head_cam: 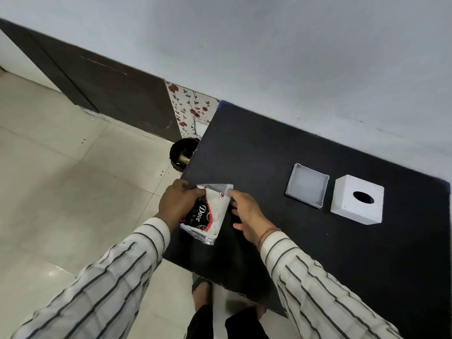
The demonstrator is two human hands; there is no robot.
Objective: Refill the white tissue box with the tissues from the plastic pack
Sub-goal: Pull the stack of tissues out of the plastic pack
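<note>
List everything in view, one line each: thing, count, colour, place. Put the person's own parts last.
Tissue pack: 1, black, white and red plastic, table's near left edge, held.
Tissue box cover: 1, white, oval hole on top, table's right.
Box base tray: 1, white, empty, open side up, left of cover.
Table: 1, black, against wall.
Bin: 1, black, floor beside table.
Left hand: 1, grips the pack's left side.
Right hand: 1, pinches the pack's top corner.
Striped sleeves: 2, white with dark stripes.

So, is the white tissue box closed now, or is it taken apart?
Taken apart. The cover with the oval hole stands on the black table, and the base tray lies separately beside it, apparently empty.
</note>
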